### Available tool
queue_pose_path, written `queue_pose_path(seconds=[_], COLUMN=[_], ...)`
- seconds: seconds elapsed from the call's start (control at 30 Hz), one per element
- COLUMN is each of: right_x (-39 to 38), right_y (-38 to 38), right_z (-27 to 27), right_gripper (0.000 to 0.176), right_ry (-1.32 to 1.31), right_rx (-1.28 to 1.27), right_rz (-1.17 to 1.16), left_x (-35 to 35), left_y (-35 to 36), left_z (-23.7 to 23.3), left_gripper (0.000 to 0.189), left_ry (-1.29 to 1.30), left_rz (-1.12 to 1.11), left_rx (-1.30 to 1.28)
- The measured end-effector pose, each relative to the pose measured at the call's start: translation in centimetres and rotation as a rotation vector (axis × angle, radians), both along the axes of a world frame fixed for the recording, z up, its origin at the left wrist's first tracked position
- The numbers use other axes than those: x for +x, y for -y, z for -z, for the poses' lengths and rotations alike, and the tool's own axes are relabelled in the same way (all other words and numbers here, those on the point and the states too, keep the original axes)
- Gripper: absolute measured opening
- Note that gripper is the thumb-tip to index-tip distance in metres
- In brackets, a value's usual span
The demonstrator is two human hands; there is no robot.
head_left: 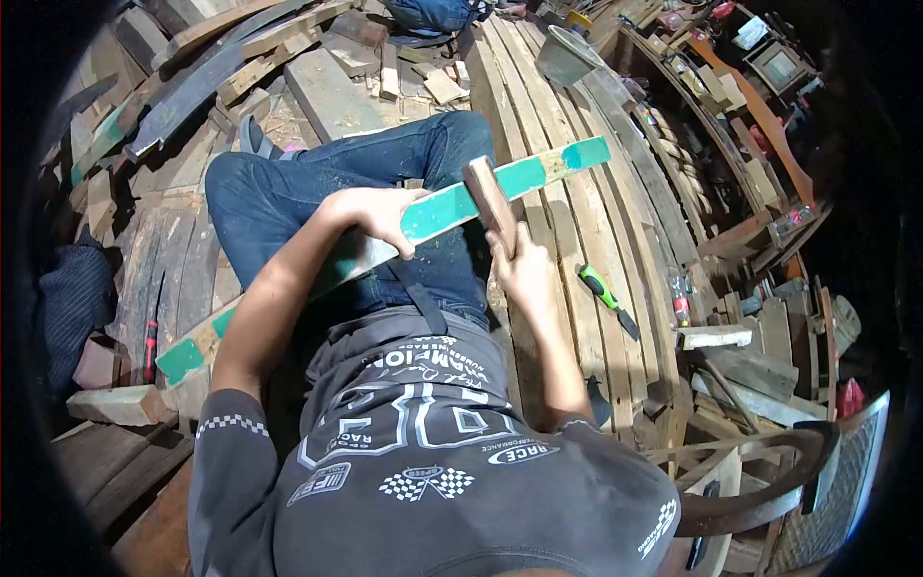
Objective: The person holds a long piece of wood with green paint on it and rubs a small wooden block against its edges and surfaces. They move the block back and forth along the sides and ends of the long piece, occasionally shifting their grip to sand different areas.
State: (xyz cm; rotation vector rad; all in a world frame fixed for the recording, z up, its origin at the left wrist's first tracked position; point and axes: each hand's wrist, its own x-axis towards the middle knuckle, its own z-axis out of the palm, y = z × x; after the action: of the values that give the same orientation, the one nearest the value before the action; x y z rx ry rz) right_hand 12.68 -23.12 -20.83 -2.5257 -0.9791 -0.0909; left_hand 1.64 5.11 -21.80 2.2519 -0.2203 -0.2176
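Observation:
A long wooden strip point(524, 177) with patchy green paint slants across my lap, its far end over the planks at the right. My left hand point(377, 217) is closed around its middle, thumb on the near edge. In my right hand point(525, 269) is a short brown wooden block point(492, 200), gripped at its lower end. The block crosses over the strip to the right of my left hand. A green-and-black-handled tool point(606, 300), like a knife or chisel, lies on the planks to the right of my right hand.
Long planks point(596, 207) run along my right side, with a grey bucket point(567, 56) at their far end. Wood offcuts point(327, 91) cover the floor ahead. A red-handled tool point(151, 348) lies at the left. A bow-shaped frame saw point(769, 500) stands near right.

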Motion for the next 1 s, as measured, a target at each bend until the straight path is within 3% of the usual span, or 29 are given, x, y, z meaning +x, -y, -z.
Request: queue_pose_path(seconds=[0.1, 0.13, 0.17, 0.2, 0.27, 0.3, 0.47, 0.57, 0.6, 0.67, 0.7, 0.73, 0.8, 0.87, 0.97, 1.0], right_x=[7.4, 11.6, 8.9, 9.9, 10.0, 11.2, -0.6, 2.2, 6.3, 6.7, 7.7, 7.7, 4.2, 2.5, 2.5, 5.9], right_y=[-0.6, -0.7, -1.5, -1.5, -1.7, -1.6, 0.2, 1.3, 2.2, 1.7, 2.0, 1.9, 1.1, 1.6, 2.4, 3.2], right_z=[0.6, 1.0, -4.0, -3.9, -2.2, 0.8, -2.2, -3.6, -0.9, -4.2, -2.5, -2.2, -1.8, -0.1, -3.3, -0.7], right_gripper=[0.062, 0.063, 0.065, 0.064, 0.064, 0.065, 0.057, 0.06, 0.062, 0.064, 0.065, 0.065, 0.06, 0.056, 0.049, 0.055], right_ry=[0.206, 0.072, -0.175, -0.049, -0.002, 0.223, -0.085, -0.09, -0.094, -0.247, -0.168, -0.083, -0.013, -0.113, -0.131, -0.039], right_rx=[0.165, 0.097, 0.17, 0.261, 0.223, 0.18, -0.052, -0.061, 0.182, 0.089, 0.122, 0.159, 0.083, 0.146, -0.045, 0.092], right_rz=[0.032, 0.174, 0.286, 0.188, 0.274, 0.229, -0.08, -0.076, -0.199, 0.266, 0.276, 0.286, 0.151, -0.215, -0.218, -0.252], left_x=[1.2, 1.7, 1.4, 1.1, 0.6, 0.6, 0.5, 0.6, 0.6, 0.4, 0.6, 0.5, 0.7, 0.5, 0.3, 0.4], left_y=[-0.4, -0.5, -0.4, 0.3, 0.7, 0.5, 0.1, 0.4, 0.3, 0.6, 0.3, 0.1, 0.2, 0.3, 0.3, 0.4], left_z=[0.9, 2.0, 1.7, 1.2, 0.2, 0.4, 0.5, 0.8, 0.4, -0.2, 1.1, 0.8, 0.5, -0.2, -0.1, 0.0], left_gripper=[0.116, 0.117, 0.118, 0.119, 0.12, 0.119, 0.118, 0.118, 0.118, 0.119, 0.103, 0.108, 0.119, 0.119, 0.12, 0.12], left_ry=[0.01, 0.056, 0.039, 0.021, 0.012, 0.01, 0.017, 0.022, -0.008, -0.074, 0.083, 0.064, 0.013, -0.025, -0.047, -0.034], left_rz=[0.075, 0.088, 0.068, 0.05, 0.034, 0.046, 0.059, 0.015, 0.015, 0.031, 0.028, 0.029, 0.051, 0.065, 0.022, 0.021], left_rx=[-0.013, -0.006, 0.012, 0.028, 0.089, 0.062, 0.039, 0.087, 0.061, 0.008, 0.052, 0.061, 0.081, 0.033, 0.074, 0.066])
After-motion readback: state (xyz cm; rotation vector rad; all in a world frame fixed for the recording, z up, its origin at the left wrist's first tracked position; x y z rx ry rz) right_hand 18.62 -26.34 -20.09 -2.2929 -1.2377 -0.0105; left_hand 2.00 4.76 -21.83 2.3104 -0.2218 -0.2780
